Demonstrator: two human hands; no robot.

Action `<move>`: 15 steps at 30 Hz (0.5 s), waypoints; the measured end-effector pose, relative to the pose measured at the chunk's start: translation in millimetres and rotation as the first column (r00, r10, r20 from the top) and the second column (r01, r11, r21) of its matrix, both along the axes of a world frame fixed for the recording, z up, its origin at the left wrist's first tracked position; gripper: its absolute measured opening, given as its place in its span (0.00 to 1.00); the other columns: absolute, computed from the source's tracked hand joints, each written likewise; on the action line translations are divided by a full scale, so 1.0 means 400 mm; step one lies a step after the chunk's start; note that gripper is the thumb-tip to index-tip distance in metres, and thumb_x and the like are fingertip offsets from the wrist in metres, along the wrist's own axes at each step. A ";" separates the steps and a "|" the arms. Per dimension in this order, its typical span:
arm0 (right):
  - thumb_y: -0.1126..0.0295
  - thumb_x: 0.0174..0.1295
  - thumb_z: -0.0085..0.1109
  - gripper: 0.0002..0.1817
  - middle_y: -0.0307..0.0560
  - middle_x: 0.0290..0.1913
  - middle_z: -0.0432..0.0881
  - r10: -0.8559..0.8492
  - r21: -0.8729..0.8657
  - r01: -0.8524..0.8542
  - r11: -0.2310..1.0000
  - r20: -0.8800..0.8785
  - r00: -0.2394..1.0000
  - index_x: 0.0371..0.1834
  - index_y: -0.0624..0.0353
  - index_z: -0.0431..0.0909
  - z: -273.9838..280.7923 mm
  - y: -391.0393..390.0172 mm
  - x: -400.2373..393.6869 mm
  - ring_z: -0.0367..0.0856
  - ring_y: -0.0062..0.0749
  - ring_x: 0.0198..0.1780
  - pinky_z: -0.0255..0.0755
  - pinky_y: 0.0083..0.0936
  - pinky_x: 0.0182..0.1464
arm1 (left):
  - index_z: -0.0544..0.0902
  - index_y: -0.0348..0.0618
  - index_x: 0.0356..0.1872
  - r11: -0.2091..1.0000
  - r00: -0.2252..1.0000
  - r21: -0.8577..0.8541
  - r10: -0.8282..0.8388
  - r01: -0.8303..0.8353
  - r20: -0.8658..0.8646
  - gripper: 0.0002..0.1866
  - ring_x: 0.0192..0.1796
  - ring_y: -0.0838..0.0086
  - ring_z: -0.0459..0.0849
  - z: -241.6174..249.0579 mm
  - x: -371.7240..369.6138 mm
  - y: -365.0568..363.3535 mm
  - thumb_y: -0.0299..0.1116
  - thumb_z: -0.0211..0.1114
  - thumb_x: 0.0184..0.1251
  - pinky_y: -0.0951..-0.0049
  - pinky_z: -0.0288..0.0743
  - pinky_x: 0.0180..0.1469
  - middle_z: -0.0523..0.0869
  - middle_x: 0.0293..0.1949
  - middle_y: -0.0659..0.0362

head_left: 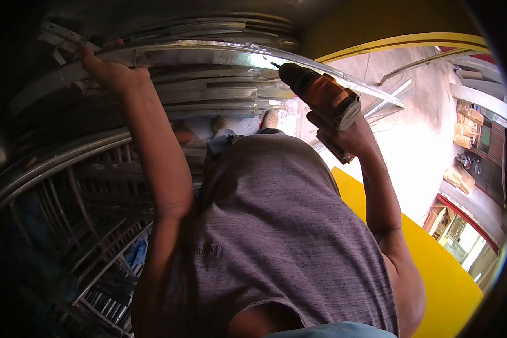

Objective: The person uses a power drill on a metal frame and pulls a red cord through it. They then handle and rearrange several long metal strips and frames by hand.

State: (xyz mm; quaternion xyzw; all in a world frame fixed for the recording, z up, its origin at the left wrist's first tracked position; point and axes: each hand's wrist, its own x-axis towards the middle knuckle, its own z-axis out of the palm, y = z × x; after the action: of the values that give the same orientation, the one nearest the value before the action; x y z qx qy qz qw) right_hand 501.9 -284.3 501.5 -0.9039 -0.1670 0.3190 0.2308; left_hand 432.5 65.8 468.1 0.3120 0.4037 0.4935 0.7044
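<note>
My right hand (352, 135) is closed round the grip of a cordless drill (321, 93), its bit pointing up and left. The bit's tip lies right beside a long, shiny metal bar (208, 45) that runs across the upper part of the head view. At the bar's left end, my left hand (112, 70) is wrapped round it, thumb on the near side and fingertips partly hidden behind. Close to that hand is a flat metal piece with holes (62, 32).
Stacked metal lengths (208, 93) lie behind and below the bar. Metal racks (84, 208) stand at the left. A yellow panel (428, 265) is at my right, and a yellow edge (400, 42) curves above. Cardboard boxes (467, 124) sit farther off at right.
</note>
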 end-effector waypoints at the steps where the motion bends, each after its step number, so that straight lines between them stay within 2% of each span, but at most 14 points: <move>1: 0.55 0.54 0.64 0.26 0.49 0.41 0.81 0.027 -0.002 -0.027 1.000 -0.007 1.000 0.53 0.54 0.71 0.009 0.005 -0.002 0.82 0.36 0.41 0.76 0.32 0.43 | 0.69 0.53 0.48 1.000 1.000 -0.007 -0.009 0.009 -0.001 0.20 0.41 0.70 0.72 -0.002 0.000 0.000 0.52 0.52 0.60 0.52 0.69 0.46 0.72 0.37 0.60; 6: 0.55 0.54 0.65 0.28 0.50 0.45 0.80 0.095 -0.014 -0.095 0.995 0.024 0.995 0.55 0.55 0.70 0.014 0.018 0.005 0.81 0.38 0.44 0.75 0.31 0.44 | 0.71 0.52 0.46 1.000 1.000 -0.001 0.000 0.000 0.009 0.19 0.42 0.69 0.72 -0.019 -0.006 0.005 0.53 0.51 0.60 0.50 0.69 0.46 0.72 0.37 0.60; 9: 0.58 0.50 0.67 0.27 0.50 0.47 0.79 0.030 -0.035 -0.031 0.999 -0.012 0.999 0.53 0.56 0.72 0.025 0.032 0.010 0.79 0.39 0.48 0.74 0.30 0.47 | 0.71 0.51 0.44 1.000 0.999 -0.003 -0.003 0.004 0.045 0.19 0.43 0.68 0.72 -0.027 -0.014 0.007 0.53 0.51 0.60 0.48 0.69 0.46 0.72 0.37 0.59; 11: 0.62 0.48 0.68 0.24 0.49 0.49 0.78 0.065 -0.105 -0.058 0.993 0.065 0.996 0.50 0.56 0.76 0.020 0.019 0.012 0.78 0.38 0.51 0.72 0.31 0.50 | 0.72 0.50 0.44 1.000 0.997 0.003 -0.008 0.007 0.080 0.19 0.44 0.67 0.73 -0.018 -0.015 -0.005 0.53 0.52 0.60 0.47 0.69 0.46 0.72 0.37 0.59; 12: 0.66 0.47 0.67 0.22 0.48 0.49 0.78 0.011 -0.032 -0.010 0.999 0.045 0.999 0.48 0.56 0.78 0.000 0.002 0.021 0.76 0.39 0.54 0.71 0.30 0.52 | 0.72 0.50 0.46 0.999 0.999 -0.030 0.016 -0.015 0.036 0.21 0.45 0.66 0.73 -0.011 -0.012 -0.014 0.53 0.52 0.61 0.46 0.68 0.47 0.73 0.38 0.58; 13: 0.69 0.47 0.66 0.21 0.48 0.50 0.78 0.100 -0.068 -0.093 0.993 0.118 0.988 0.48 0.56 0.78 -0.011 -0.013 0.034 0.75 0.41 0.55 0.71 0.30 0.52 | 0.72 0.50 0.49 0.998 0.999 -0.060 0.036 -0.036 -0.011 0.22 0.45 0.66 0.73 -0.007 -0.013 -0.017 0.53 0.53 0.61 0.45 0.68 0.47 0.74 0.40 0.57; 15: 0.71 0.49 0.66 0.21 0.49 0.50 0.77 0.410 -0.174 -0.371 0.912 0.352 0.841 0.49 0.58 0.76 -0.034 -0.053 0.051 0.76 0.41 0.53 0.71 0.30 0.50 | 0.72 0.49 0.52 0.997 0.997 -0.026 0.076 -0.076 -0.016 0.24 0.46 0.64 0.73 -0.170 0.001 0.091 0.53 0.53 0.61 0.46 0.68 0.48 0.74 0.42 0.56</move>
State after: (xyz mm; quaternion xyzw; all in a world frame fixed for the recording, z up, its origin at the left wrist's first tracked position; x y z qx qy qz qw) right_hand 522.5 -305.6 487.9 -0.9056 -0.3733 0.1853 0.0790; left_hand 432.8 102.2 400.1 0.2908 0.4269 0.5122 0.6862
